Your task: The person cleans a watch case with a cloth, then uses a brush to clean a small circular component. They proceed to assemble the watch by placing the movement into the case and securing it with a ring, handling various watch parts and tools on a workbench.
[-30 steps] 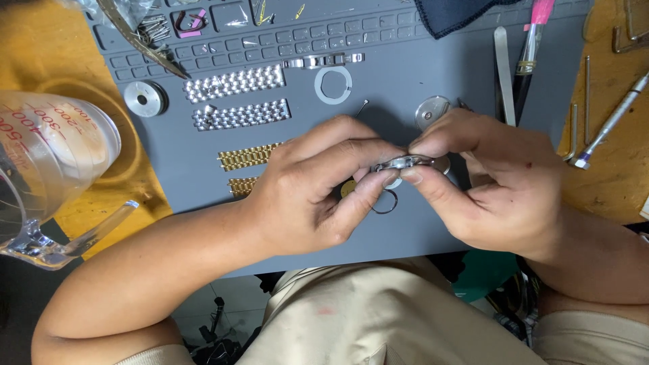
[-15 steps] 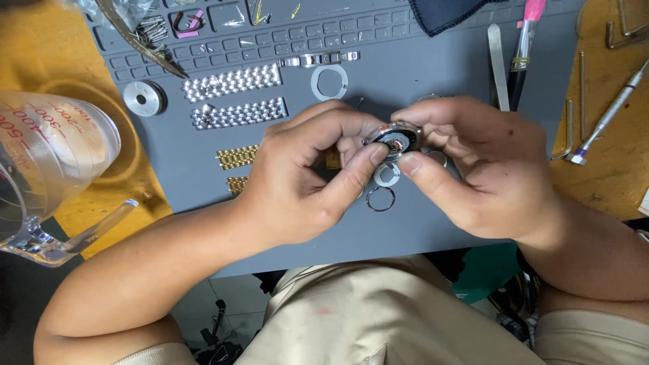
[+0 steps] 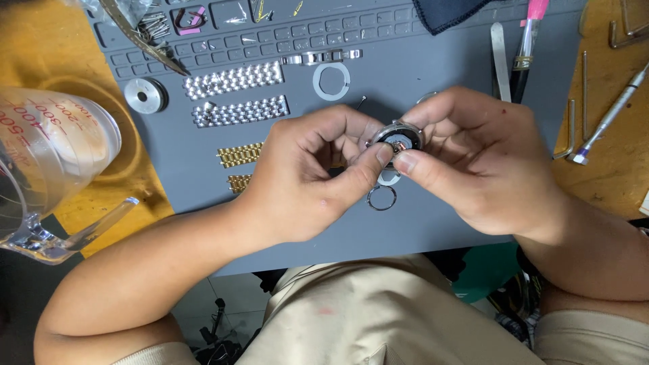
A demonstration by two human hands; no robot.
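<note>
A round silver watch case (image 3: 397, 138) with its back open, showing the dark movement, is held above the grey work mat (image 3: 270, 203). My left hand (image 3: 314, 169) pinches its lower left edge with thumb and fingers. My right hand (image 3: 473, 155) grips its right side, thumb pressed against the lower rim. Just under the case, on the mat, lie a small metal ring (image 3: 382, 198) and a pale ring partly hidden by my thumbs.
Two silver bracelet halves (image 3: 236, 94) and gold links (image 3: 238, 157) lie on the mat's left. A white ring (image 3: 331, 81), a round metal die (image 3: 145, 94), a clear measuring jug (image 3: 47, 169), tweezers (image 3: 499, 57) and screwdrivers (image 3: 608, 115) surround the mat.
The watch case has turned from edge-on to face up, so its open back and movement now show. Both hands shifted slightly up the mat.
</note>
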